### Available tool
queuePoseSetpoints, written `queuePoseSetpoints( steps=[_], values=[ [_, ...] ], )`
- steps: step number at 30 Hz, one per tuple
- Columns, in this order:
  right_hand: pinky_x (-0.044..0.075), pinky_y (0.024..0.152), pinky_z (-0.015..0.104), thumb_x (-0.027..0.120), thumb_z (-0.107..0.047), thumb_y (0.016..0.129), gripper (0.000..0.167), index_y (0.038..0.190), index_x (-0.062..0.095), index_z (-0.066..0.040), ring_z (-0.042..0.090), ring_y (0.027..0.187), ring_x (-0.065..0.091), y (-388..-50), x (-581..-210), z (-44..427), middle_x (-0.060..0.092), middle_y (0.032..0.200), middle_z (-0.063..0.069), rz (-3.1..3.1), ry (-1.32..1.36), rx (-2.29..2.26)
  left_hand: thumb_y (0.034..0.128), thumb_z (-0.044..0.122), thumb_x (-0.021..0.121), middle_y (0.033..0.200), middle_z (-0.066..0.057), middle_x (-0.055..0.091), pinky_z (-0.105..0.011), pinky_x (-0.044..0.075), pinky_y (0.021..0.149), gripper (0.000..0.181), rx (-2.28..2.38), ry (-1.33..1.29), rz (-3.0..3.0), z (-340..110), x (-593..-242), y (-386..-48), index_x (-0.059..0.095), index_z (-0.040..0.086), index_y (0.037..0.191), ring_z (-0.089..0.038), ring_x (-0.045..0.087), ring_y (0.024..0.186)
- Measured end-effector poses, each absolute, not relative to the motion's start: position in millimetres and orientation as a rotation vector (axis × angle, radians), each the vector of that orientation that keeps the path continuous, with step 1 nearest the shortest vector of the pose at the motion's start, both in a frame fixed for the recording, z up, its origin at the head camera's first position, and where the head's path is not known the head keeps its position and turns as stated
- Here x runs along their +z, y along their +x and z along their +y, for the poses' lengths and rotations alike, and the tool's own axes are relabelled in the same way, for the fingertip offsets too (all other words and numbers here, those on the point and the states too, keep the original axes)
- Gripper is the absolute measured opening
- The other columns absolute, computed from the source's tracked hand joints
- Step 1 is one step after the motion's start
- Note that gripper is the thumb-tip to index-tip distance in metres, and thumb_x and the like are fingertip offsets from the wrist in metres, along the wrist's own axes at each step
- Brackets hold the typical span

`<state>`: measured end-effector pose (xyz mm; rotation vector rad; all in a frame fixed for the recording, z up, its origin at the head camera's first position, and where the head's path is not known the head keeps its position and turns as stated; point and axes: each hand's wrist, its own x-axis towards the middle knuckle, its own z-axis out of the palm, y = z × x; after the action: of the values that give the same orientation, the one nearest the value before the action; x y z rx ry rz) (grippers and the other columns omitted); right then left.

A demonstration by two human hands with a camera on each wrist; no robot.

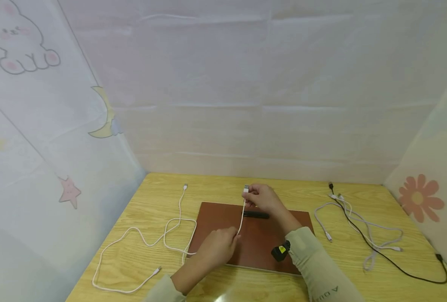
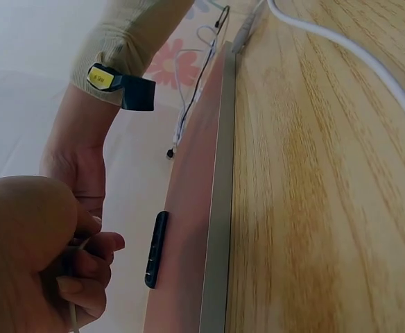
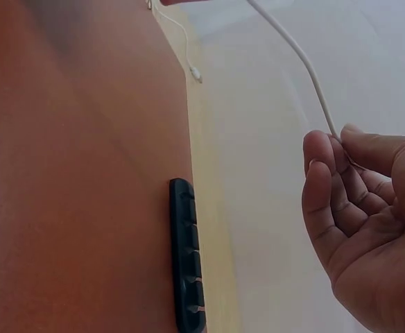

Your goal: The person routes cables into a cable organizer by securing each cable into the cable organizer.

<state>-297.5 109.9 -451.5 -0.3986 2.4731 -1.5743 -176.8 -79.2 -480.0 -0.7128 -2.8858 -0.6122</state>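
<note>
Head view: right hand pinches white cable at plug, near far edge of brown board; left hand grips it lower. Lightly taut should steer best.

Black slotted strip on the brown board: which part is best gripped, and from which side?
Probably pinch the black slotted strip across its long sides, near the middle, from above: it is narrow, lies near the far edge of the brown board, and its top is uncovered. The right hand, pinching the white cable, would need freeing first.
</note>
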Motion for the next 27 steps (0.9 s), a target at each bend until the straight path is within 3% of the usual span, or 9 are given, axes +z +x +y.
queuePoseSetpoints(
  steps=[10, 17, 27],
  values=[
    [0.06, 0.073, 0.038, 0.069, -0.018, 0.098, 0.015, 0.101, 0.067, -0.003, 0.023, 0.075, 0.07, -300, -460, 112, 0.071, 0.085, 0.009, 2.413, -0.371, -1.57, 0.1025, 0.02, 0.057, 0.066, -0.001, 0.059, -0.033, 0.043, 0.049, 0.021, -0.525, -0.718, -2.914, -75, -486, -175, 0.056, 0.012, 0.083, -0.02, 0.065, 0.062],
    [0.059, 0.071, 0.033, 0.068, -0.017, 0.098, 0.014, 0.1, 0.068, -0.003, 0.017, 0.072, 0.068, -303, -471, 113, 0.07, 0.085, 0.008, 2.417, -0.387, -1.531, 0.102, 0.019, 0.056, 0.064, -0.002, 0.057, -0.032, 0.043, 0.046, 0.022, -0.45, -0.72, -2.943, -75, -494, -175, 0.054, 0.011, 0.081, -0.02, 0.063, 0.058],
    [0.058, 0.069, 0.035, 0.069, -0.017, 0.097, 0.012, 0.098, 0.069, -0.005, 0.018, 0.071, 0.068, -305, -482, 112, 0.07, 0.081, 0.005, 2.494, -0.401, -1.46, 0.1026, 0.022, 0.057, 0.064, -0.003, 0.057, -0.032, 0.042, 0.045, 0.022, -0.4, -0.719, -2.993, -72, -500, -176, 0.056, 0.011, 0.083, -0.021, 0.063, 0.058]
  ],
)
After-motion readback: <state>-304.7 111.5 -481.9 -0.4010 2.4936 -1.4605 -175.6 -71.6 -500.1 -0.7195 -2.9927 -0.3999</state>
